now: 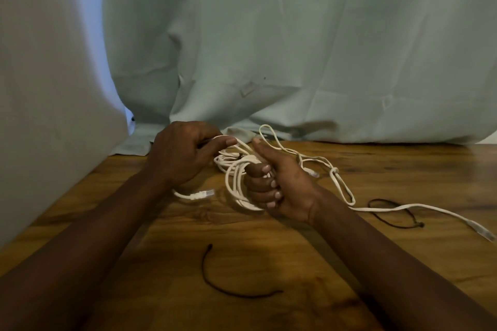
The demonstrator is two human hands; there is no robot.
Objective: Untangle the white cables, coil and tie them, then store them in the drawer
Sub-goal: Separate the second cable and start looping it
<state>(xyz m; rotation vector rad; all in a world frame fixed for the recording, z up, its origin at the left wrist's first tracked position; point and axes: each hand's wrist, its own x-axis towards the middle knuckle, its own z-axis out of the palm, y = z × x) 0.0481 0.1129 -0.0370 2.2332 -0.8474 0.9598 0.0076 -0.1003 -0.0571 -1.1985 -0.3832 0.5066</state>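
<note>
1. At the far middle of the brown wooden table (403, 169), the tangle of thin white network cables (248, 159) sits between both hands, partly lifted, with the rest lying on the wood.
2. The right hand (285, 185) is clamped on the gathered loops, its fingers curled through the coil and the thumb pointing away from me.
3. The left hand (183, 154) pinches a single strand between thumb and fingertips at the top of the bundle, just beside the right thumb.
4. A clear plastic plug (205, 193) on a short white tail lies below the left wrist.
5. To the right, a loose flat strand runs through a small knot (334, 170) and trails to a second clear plug (482, 232) at the right edge.
6. I judge the cable light, limp and fairly smooth, so loops would slide unless squeezed together. I would hold the cord itself rather than the plugs, whose clips look fragile.
7. The knot on the right looks unsolved, so untangling seems unfinished.
8. Two thin black cords, likely ties, lie on the wood: one curved piece (242, 296) near me, one looped piece (421, 224) near the right.
9. Behind hangs creased pale green cloth (295, 48), with a smooth pale panel (48, 88) on the left.
10. I see no drawer.
</note>
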